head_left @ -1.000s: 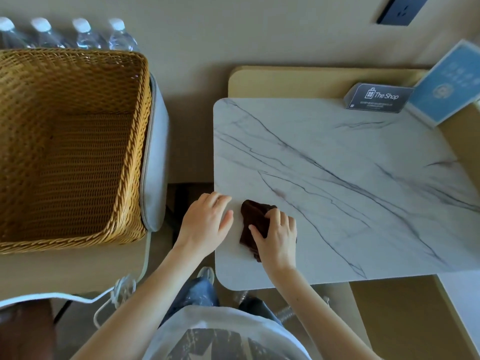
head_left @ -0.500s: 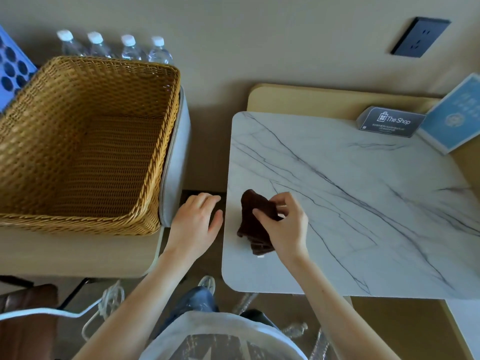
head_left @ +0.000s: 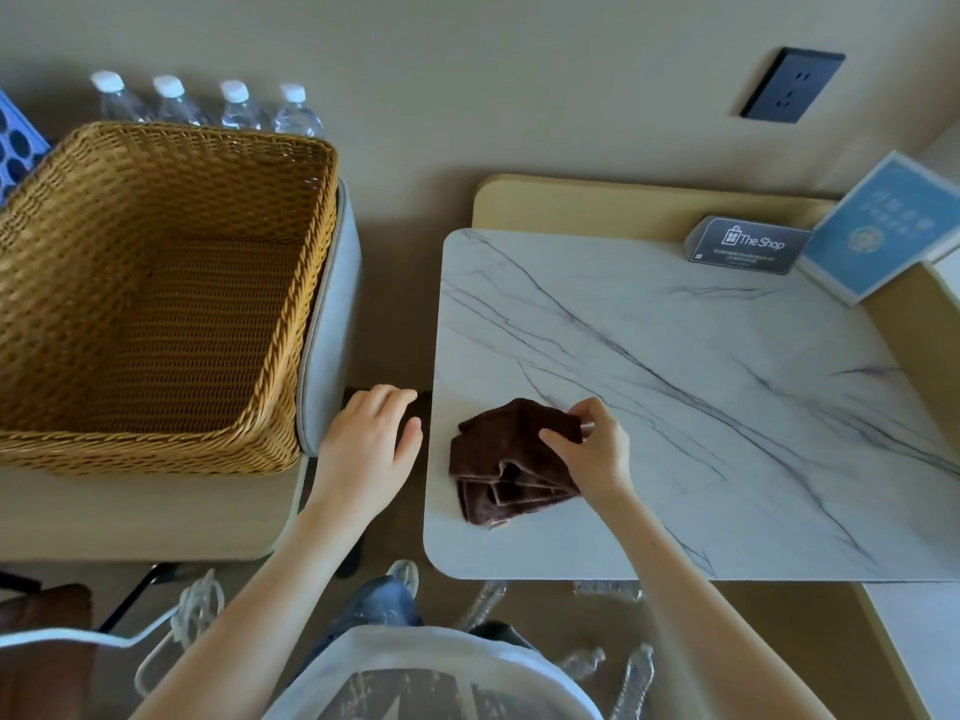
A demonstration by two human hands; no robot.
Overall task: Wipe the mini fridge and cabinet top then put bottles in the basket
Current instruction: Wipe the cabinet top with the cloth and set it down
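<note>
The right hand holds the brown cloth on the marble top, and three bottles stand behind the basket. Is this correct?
No: the head view shows four bottles behind the basket, not three. The right hand does hold the brown cloth.

A dark brown crumpled cloth [head_left: 511, 459] lies bunched in loose folds near the front left corner of the white marble-patterned top [head_left: 727, 407], a flat slab with grey veins and rounded corners, and the right hand [head_left: 597, 449] pinches the cloth's upper edge. To the left, apart from the slab, the large rectangular woven wicker basket [head_left: 311, 283] stands upright with nothing inside. Just behind it, four clear plastic water bottles [head_left: 236, 109] with white caps stand upright in a row along the wall.
</note>
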